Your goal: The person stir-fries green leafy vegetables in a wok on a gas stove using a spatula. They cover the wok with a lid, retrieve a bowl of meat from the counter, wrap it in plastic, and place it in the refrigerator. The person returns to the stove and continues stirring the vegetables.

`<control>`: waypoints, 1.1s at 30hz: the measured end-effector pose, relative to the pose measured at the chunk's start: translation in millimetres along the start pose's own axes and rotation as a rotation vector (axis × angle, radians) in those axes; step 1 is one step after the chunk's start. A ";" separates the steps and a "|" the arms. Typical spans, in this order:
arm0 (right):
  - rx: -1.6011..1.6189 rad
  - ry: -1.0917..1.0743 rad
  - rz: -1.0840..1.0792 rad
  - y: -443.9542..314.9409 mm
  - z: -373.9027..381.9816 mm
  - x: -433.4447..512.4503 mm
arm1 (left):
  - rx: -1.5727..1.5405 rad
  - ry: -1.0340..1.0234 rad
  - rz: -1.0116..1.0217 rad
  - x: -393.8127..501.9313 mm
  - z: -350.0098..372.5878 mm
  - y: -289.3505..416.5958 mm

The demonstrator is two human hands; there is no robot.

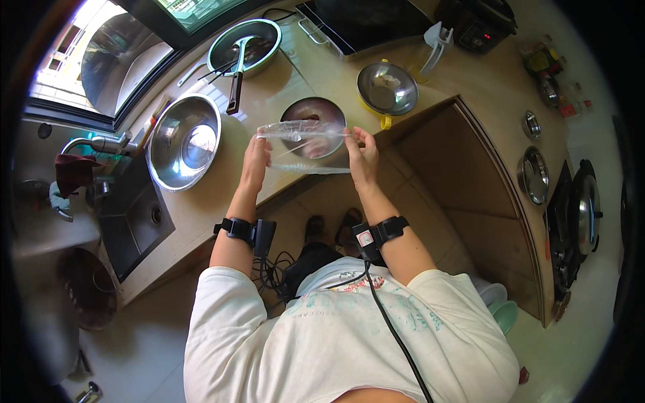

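A sheet of clear plastic [308, 164], film or a thin bag, is stretched between my two hands. My left hand [257, 155] pinches its left end, and my right hand [363, 154] grips the right end between thumb and fingers. Behind and partly under the plastic sits a round metal bowl [298, 107] on the counter's front edge. Some pale and dark reddish food [310, 118] lies in the bowl, blurred by the plastic in front. I cannot tell whether the plastic touches the rim.
A large steel basin [177, 146] stands left, beside the sink [138, 216]. A frying pan [267, 31] holding a dark-handled utensil [237, 83] is behind. To the right are a yellow-handled steel bowl [387, 89], a spray bottle [428, 53] and a gas stove [562, 242].
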State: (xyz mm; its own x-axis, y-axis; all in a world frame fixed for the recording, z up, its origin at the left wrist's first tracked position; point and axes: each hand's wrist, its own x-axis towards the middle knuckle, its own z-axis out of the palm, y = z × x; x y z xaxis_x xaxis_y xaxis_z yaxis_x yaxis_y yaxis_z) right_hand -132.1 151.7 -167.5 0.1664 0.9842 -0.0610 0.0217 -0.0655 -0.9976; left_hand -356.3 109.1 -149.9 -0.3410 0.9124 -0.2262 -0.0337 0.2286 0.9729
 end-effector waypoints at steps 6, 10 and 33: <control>0.000 -0.074 0.106 -0.1 19.6 39.7 | 0.068 -0.038 -0.224 50.9 9.5 11.7; -0.073 -0.014 0.220 -0.2 34.5 44.9 | 0.097 -0.109 -0.275 72.6 18.3 14.6; 0.670 0.072 0.385 -23.9 -39.8 -49.6 | -0.026 -0.711 -0.648 25.6 90.2 38.8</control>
State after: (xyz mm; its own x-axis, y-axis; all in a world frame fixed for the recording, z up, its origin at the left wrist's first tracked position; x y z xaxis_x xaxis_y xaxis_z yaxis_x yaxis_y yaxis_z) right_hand -101.6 97.9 -139.3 0.1054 0.8976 -0.4281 -0.6476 -0.2647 -0.7145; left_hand -281.6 171.9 -122.2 0.4003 0.6057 -0.6876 -0.0393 0.7610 0.6475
